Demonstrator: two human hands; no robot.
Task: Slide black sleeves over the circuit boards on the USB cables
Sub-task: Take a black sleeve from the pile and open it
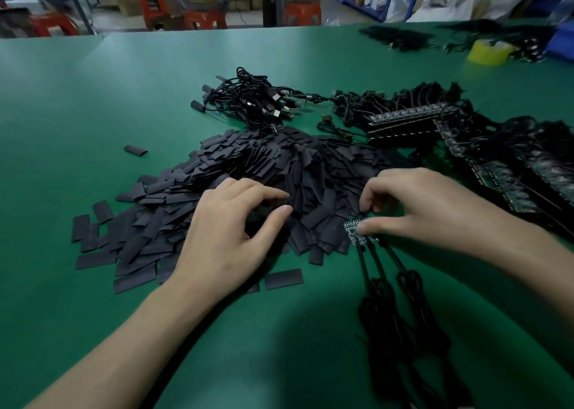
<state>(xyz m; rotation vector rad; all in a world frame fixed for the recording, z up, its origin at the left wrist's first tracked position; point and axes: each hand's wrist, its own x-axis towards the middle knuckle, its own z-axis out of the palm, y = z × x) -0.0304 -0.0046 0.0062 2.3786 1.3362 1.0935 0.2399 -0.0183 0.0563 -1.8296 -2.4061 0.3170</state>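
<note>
The right hand (435, 209) pinches small dark circuit boards (357, 234) on thin black USB cables (380, 279) at the right edge of the big heap of flat black sleeves (279, 166), and the left hand (228, 231) curls on the heap (holding one or not, I cannot tell).

Under the left hand (230, 231) the sleeves (248, 166) are matt black plastic, flat and dull. The table (93, 98) around both hands is smooth green with a soft sheen. By the right hand (428, 209) the circuit boards (357, 231) glint with tiny metal points; their cables (382, 300) look faintly glossy. Far beyond it, a tape roll (489, 51) — shiny yellow.
</note>
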